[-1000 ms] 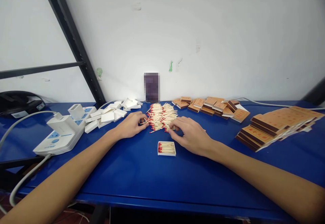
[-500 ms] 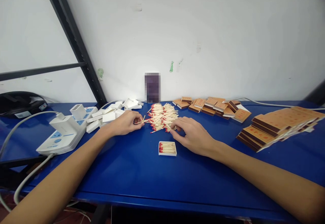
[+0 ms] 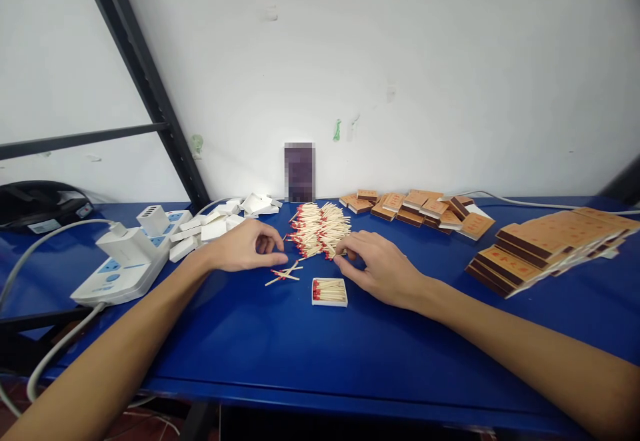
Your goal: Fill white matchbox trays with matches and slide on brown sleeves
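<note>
A pile of red-tipped matches (image 3: 320,228) lies on the blue table. My left hand (image 3: 250,244) is just left of the pile, thumb and fingers apart, holding nothing. Below its fingertips a few loose matches (image 3: 284,273) lie crossed on the table. My right hand (image 3: 373,264) is at the pile's lower right edge, with its thumb and fingers curled together around match ends; how many it grips is hidden. Between the hands, nearer to me, sits a white matchbox tray (image 3: 330,304) with a layer of matches in it, heads to the left.
White empty trays (image 3: 215,230) lie heaped at the left, beside a power strip (image 3: 150,264) with chargers and cables. Orange matchbox sleeves (image 3: 415,208) are scattered at the back right, with a larger stack (image 3: 530,248) farther right. A dark pixelated object (image 3: 300,173) leans against the wall.
My left hand has let go of several matches, which now lie in front of the pile, and its fingers have spread. My right hand has stayed nearly still.
</note>
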{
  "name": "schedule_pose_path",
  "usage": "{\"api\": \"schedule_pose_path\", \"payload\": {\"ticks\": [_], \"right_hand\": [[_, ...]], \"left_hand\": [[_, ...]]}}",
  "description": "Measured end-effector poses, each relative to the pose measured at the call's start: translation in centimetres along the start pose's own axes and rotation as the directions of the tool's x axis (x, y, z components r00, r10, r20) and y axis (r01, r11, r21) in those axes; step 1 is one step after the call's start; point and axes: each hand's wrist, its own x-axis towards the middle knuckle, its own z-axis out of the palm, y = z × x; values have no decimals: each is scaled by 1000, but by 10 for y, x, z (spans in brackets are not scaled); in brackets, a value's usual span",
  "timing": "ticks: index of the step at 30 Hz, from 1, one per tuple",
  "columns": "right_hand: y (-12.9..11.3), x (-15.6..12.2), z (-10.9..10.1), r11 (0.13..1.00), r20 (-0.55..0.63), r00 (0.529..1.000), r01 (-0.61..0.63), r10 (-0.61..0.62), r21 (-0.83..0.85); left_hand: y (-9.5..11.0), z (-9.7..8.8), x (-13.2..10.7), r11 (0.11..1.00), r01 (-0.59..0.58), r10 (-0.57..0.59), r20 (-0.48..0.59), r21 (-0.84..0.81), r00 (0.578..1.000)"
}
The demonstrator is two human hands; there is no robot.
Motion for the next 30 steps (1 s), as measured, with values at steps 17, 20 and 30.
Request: {"api": "schedule_pose_path", "payload": {"ticks": [17,20,30], "right_hand": [[-23,-12,-13,950,225,932,245,-286,192],[-24,-13,-13,944,220,927,260,-303,205],[-40,-21,-12,908,244,884,342,-398,243]], "left_hand": [[-20,1,7,986,135,-147,126,97,981],[-7,-6,-1,989,145,-149,239,37,959],[23,12,-7,998,17,-25,126,65,992]]}}
